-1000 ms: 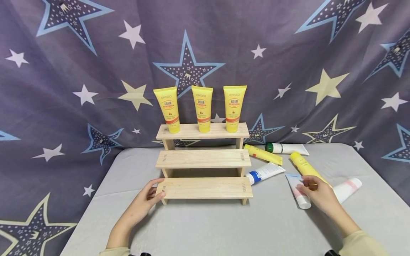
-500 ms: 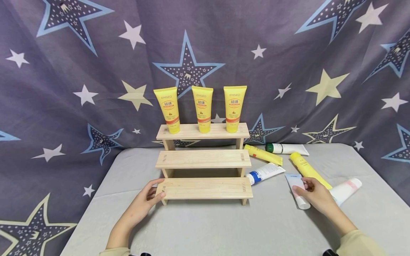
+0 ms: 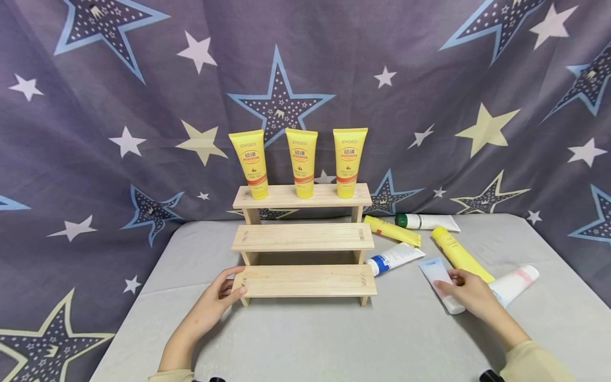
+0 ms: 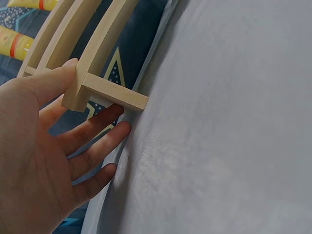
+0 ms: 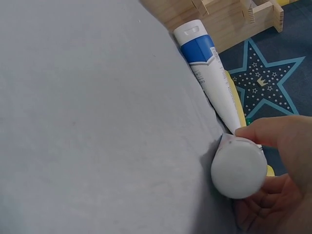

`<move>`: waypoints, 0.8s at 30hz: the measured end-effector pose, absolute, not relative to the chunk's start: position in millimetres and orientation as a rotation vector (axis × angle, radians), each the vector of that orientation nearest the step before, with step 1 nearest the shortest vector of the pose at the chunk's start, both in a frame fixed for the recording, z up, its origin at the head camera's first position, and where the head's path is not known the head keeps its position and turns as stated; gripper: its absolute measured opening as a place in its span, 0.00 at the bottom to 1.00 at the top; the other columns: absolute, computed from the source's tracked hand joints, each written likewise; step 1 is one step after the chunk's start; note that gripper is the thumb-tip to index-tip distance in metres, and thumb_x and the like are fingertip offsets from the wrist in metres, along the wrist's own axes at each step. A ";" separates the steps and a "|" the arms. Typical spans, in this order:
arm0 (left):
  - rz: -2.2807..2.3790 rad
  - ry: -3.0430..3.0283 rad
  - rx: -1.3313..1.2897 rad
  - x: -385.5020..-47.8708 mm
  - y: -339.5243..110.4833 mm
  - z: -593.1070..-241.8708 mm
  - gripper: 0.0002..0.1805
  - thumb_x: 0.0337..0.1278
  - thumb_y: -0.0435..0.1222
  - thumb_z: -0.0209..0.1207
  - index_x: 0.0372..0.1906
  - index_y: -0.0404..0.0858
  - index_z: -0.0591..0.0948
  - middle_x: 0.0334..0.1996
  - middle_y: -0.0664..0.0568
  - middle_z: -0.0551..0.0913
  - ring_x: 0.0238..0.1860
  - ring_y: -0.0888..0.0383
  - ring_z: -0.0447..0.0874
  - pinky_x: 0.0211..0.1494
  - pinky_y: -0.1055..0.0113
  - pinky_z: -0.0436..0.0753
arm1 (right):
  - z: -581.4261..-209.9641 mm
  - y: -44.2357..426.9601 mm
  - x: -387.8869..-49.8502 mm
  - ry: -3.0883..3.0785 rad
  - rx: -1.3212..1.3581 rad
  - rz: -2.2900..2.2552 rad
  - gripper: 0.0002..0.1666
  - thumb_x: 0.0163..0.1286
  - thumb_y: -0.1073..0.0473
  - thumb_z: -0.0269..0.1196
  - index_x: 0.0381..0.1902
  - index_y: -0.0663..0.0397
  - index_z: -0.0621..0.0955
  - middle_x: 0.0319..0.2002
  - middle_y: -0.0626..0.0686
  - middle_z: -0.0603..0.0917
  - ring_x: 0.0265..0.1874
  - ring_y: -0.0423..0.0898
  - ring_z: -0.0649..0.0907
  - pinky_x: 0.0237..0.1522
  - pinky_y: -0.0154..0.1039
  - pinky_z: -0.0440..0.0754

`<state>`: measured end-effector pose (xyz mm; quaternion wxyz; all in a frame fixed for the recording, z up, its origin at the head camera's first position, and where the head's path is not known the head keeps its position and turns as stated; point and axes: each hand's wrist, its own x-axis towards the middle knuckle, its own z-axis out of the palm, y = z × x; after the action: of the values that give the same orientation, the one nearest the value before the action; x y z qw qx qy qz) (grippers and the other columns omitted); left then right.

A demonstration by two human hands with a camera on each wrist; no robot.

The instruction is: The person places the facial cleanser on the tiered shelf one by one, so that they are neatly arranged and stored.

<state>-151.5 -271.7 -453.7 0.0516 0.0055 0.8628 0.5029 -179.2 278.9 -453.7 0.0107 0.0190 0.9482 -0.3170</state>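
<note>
My left hand holds the left end of the lowest board of a three-step wooden display stand. In the left wrist view the thumb lies on the board's end of the stand, and the other fingers of the hand spread below and behind it. My right hand pinches a pale blue and pink squeeze tube from its right side, white cap toward me. In the right wrist view that tube's round cap hides most of its body, between the thumb and fingers of the hand.
Yellow tubes stand cap-down along the top step. Right of the stand lie a white-and-blue tube, a yellow tube, a green-capped tube, another yellow tube and a white-and-pink tube. A starred curtain hangs behind.
My right hand has closed its thumb and fingers on the pale tube and shifted slightly left; the tube's flat end has swung a little left. The left hand and stand stay put.
</note>
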 end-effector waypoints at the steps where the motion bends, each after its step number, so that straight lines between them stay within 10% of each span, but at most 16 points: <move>1: 1.532 2.624 0.015 -151.5 -271.4 -453.6 0.29 0.68 0.46 0.60 0.71 0.49 0.67 0.55 0.43 0.81 0.56 0.48 0.78 0.60 0.47 0.73 | -453.7 279.0 -178.9 2.956 0.060 -0.991 0.36 0.66 0.50 0.66 0.56 0.80 0.74 0.39 0.63 0.82 0.38 0.52 0.79 0.39 0.43 0.76; 24: 1.533 2.623 0.016 -148.7 -270.9 -451.6 0.29 0.68 0.45 0.59 0.71 0.48 0.67 0.57 0.41 0.80 0.57 0.47 0.78 0.61 0.45 0.72 | -459.5 272.1 -168.2 3.097 -0.011 -1.286 0.30 0.63 0.59 0.70 0.57 0.73 0.77 0.41 0.65 0.84 0.32 0.35 0.78 0.31 0.30 0.75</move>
<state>-148.7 -270.9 -451.6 0.0518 0.0053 0.8622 0.5038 -168.2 272.1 -459.5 -0.1055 -0.0032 0.9184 -0.3813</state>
